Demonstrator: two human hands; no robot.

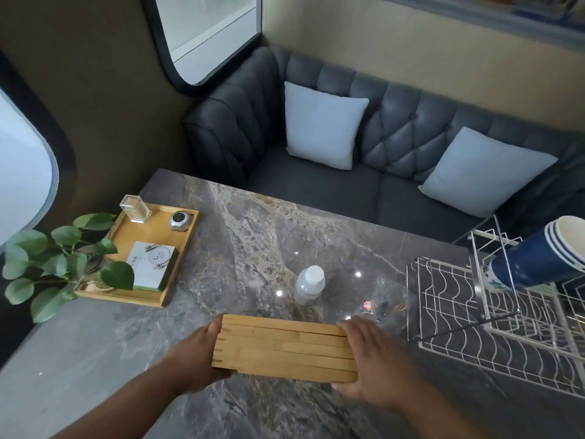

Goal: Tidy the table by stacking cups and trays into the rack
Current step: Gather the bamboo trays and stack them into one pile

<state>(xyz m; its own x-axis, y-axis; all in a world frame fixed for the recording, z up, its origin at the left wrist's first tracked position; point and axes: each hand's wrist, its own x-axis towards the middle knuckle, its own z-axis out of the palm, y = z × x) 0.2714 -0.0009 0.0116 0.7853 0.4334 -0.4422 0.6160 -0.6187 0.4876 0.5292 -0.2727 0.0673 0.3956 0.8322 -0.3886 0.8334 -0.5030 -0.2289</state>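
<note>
The trays (pixel 285 348) are light bamboo, nested into one stack and seen edge-on, with about five rim layers visible and finger-joint notches at the left corner; the exact count cannot be confirmed. The stack is near the front edge of the table (pixel 240 248), just in front of the bottle (pixel 310 285); whether it rests on the surface or is lifted clear cannot be told. The left hand (pixel 198 353) clasps the stack's left end, fingers wrapped under and behind it. The right hand (pixel 370 359) clasps the right end, fingers spread along the far edge and thumb at the near corner. Both hands are closed on the stack. The rack (pixel 474 327) is white wire and stands at the right of the table, well apart from the stack. One nested stack of cups (pixel 538 264), blue outside and white inside, lies tilted in the rack's raised section; about three rims show. At the left of the table, one further tray (pixel 177 264) holds one clear box (pixel 135 209), one round silver device (pixel 181 220) and one white-and-green box (pixel 151 266), beside one plant (pixel 57 264). Two cushions (pixel 323 125) lie on the sofa (pixel 411 131).
</note>
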